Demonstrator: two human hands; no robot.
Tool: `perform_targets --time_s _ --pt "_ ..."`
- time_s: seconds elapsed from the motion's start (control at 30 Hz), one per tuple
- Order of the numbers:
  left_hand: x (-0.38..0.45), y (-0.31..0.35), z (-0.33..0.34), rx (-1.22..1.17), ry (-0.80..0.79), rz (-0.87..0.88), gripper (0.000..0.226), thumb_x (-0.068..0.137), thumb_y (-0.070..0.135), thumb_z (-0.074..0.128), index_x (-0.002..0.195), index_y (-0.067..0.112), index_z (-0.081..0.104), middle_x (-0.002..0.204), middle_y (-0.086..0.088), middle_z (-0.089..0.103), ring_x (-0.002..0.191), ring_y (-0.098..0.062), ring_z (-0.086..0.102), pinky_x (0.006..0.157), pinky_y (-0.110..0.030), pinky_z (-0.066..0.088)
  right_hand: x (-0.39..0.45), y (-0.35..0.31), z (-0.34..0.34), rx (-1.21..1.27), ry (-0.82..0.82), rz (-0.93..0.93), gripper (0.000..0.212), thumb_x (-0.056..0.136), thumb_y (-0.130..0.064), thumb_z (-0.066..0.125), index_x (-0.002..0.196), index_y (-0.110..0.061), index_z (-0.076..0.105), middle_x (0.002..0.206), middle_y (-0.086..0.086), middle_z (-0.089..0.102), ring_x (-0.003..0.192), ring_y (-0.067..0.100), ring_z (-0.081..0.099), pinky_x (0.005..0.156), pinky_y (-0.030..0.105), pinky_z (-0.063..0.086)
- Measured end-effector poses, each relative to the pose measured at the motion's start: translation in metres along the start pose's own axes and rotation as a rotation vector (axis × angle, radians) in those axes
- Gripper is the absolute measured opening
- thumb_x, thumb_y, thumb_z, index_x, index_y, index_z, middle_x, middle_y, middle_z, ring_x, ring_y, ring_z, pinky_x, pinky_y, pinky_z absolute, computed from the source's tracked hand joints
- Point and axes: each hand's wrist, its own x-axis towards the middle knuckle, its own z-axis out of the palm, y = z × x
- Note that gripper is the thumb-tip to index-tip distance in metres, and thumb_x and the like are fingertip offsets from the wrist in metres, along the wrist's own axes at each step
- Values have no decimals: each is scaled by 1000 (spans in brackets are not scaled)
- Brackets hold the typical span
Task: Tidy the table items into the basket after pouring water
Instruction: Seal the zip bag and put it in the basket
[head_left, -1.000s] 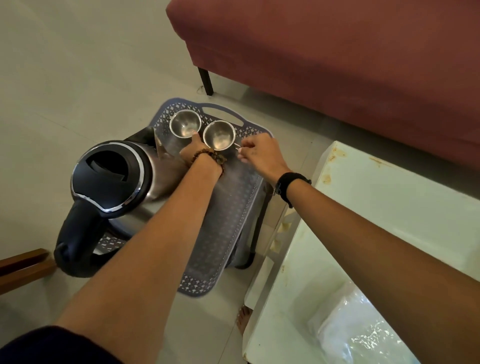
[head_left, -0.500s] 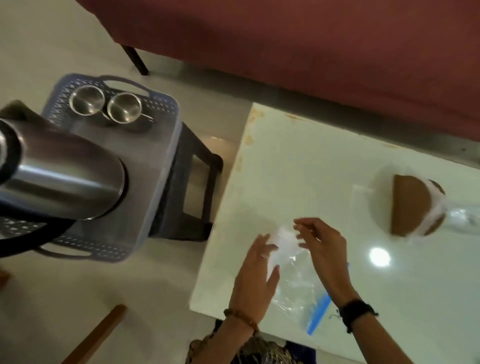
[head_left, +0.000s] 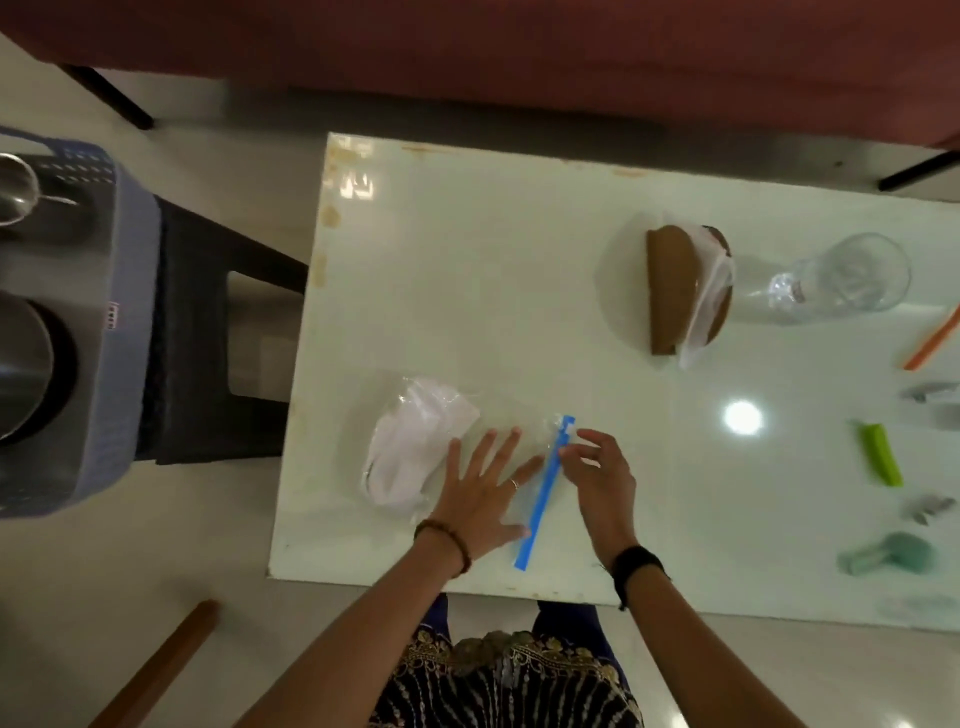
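The person stands at the near edge of the tabletop (head_left: 467, 270), both hands on a clear zip bag (head_left: 498, 441) that lies flat near the near-left corner. The left hand (head_left: 480, 499) presses down on the bag with its fingers spread wide and gripping nothing. The right hand (head_left: 602, 475) pinches the blue zip strip (head_left: 545, 491) near its far end between thumb and fingertips. White folded stuff (head_left: 421, 447) sits inside the bag's left end, towards the left edge.

Farther across the tabletop, towards the far right, a second bag holds something brown and rounded (head_left: 675, 291), and just beside it an empty glass (head_left: 852, 275) lies on its side. Along the right edge lie an orange stick (head_left: 935, 338), a green piece (head_left: 880, 454) and a few small grey and teal things, too blurred to tell.

The basket (head_left: 124, 322) rests on a dark stool (head_left: 208, 332) off the left edge, well apart from the hands, with a steel cup (head_left: 15, 189) and a steel kettle (head_left: 23, 364) in it.
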Motion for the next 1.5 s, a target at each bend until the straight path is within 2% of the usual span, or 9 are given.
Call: perform_targets --time_s 0.17,0.3,0.4,0.47,0.6,0.83,1.0,1.33,1.5 --pt "19 4 -37 -285 89 -102 63 89 44 46 143 31 15 146 -1 28 131 -21 30 106 -45 27 5 -8 8 180 8 69 18 89 -19 63 104 -10 59 100 11 65 80 22 63 62 19 52" --pt "45 14 -68 -725 254 -108 44 92 21 49 135 18 41 142 -6 33 127 -19 36 106 -28 29 9 -14 4 82 0 -13 10 87 -19 64 89 -10 68 87 7 69 77 17 62 68 28 50" --pt "59 18 -79 -947 162 -143 22 90 13 53 108 5 64 122 -11 59 106 -19 55 81 -1 36 9 -17 2 48 -20 -51 8 85 -20 66 85 -12 70 75 -2 66 69 10 58 64 22 46" --pt "65 16 -82 -946 90 -169 15 87 13 57 90 3 68 102 -15 69 91 -16 59 69 4 35 9 -18 2 47 -18 -56 10 85 -21 67 84 -12 71 69 -5 64 64 7 55 61 18 42" --pt "68 10 -85 -937 76 -194 7 82 11 63 79 6 67 78 -2 65 79 -10 54 65 4 35 10 -20 1 48 -33 -60 13 84 -19 67 86 -8 73 76 2 69 67 8 58 57 5 41" --pt "65 16 -90 -935 122 -119 15 89 2 51 85 -6 62 81 -3 59 72 2 51 65 4 36 2 -26 4 26 13 -89 15 86 -23 65 85 -10 72 72 -4 66 55 3 52 49 5 37" --pt "61 25 -113 -1065 205 -55 23 90 4 50 69 14 54 71 8 54 63 15 51 66 1 36 -14 -50 -3 28 70 -194 12 86 -22 65 83 -11 68 70 -8 65 57 -4 57 54 3 40" --pt "67 10 -157 -1265 302 28 27 82 4 60 63 23 62 60 20 66 64 9 57 68 -4 43 -30 -112 -7 -21 105 -376 9 83 -22 66 78 -15 64 72 -3 66 66 8 59 62 18 46" --pt "79 7 -169 -1313 370 46 37 85 1 54 60 28 63 58 22 65 59 10 55 60 -1 39 -39 -121 -8 -129 152 -438 14 82 -22 66 74 -16 56 74 1 64 62 7 55 56 13 38"
